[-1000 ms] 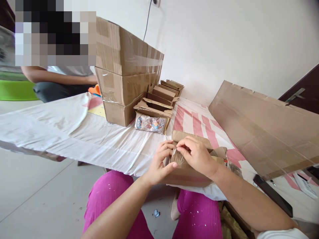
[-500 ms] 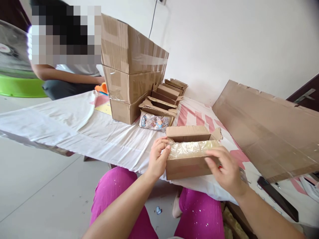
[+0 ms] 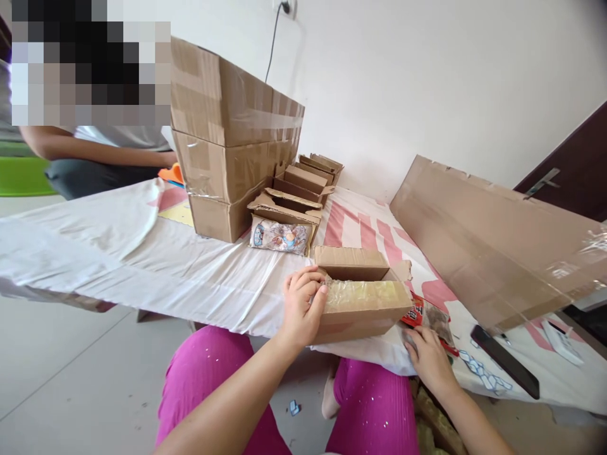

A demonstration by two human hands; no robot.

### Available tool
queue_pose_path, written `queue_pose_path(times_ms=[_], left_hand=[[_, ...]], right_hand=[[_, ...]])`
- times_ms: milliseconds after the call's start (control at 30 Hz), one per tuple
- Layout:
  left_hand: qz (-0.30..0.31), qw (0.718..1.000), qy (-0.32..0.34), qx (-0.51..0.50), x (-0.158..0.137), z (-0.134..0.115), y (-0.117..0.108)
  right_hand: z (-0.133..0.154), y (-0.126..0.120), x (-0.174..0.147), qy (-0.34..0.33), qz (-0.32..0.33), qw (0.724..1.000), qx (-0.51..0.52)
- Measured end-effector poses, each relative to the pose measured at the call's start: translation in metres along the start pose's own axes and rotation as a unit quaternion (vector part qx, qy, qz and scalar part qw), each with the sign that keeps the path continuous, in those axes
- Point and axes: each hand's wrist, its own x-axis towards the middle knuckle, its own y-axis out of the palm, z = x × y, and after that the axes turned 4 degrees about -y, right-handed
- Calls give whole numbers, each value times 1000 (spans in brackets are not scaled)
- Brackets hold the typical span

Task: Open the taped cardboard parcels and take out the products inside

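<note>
An open cardboard box [image 3: 363,319] sits at the table's front edge, a crinkled clear plastic or tape strip [image 3: 348,292] along its near top edge. My left hand [image 3: 303,306] grips the box's left end, fingers curled over the rim and thumb at the near corner. To the box's right, my right hand [image 3: 429,357] rests low at the table edge, fingers loosely apart. It is beside a red-and-clear snack-like packet [image 3: 439,322], and whether it touches the packet is unclear. A printed packet [image 3: 279,236] leans against another open box behind.
Stacked taped cartons [image 3: 203,151] rise at the left, with a row of open boxes [image 3: 303,183] beside them. A large cardboard sheet [image 3: 488,240] stands at the right. A black phone [image 3: 505,360] and small blue-white stickers [image 3: 484,371] lie nearby. Another person [image 3: 104,148] sits at left.
My right hand has left the box's right end and moved down and right to the table beside the red packet. The plastic strip has come forward over the near edge. My left hand stays on the box.
</note>
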Motion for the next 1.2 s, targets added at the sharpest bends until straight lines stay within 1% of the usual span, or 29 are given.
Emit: queue_pose_path(times_ms=[167,267,433,633,767,900,967,1067,1133,1200], left_hand=[[-4,1000,-6,19,0,-1,1],[-5,1000,-8,27,0,-1,0],[-12,999,-6,33,0,-2,-3],[-5,999,-11,40,0,-3,-4],[-10,999,-7,39,-1,-2,-4],[-12,999,-5,40,-1,-2,-4],[-14,999,-3,42,-1,-1,-4],[-14,999,-1,50,-1,-1,-4],[-12,998,-3,58,-1,-2,-4],[-10,998,-5,66,-2,-3,-3]], right_hand=[[2,-8,-6,66,12,992,-108],[-4,-11,-11,87,27,987,-132],[-13,-9,-12,89,51,985,-136],[-14,-14,-3,76,66,985,-143],[-13,-16,0,66,69,990,-102],[-15,-12,-3,65,70,994,-52],[-17,-10,-6,66,39,997,-19],[-20,-11,-9,59,-45,997,30],[-20,-16,-8,44,-110,992,51],[-14,-27,-7,40,-169,982,69]])
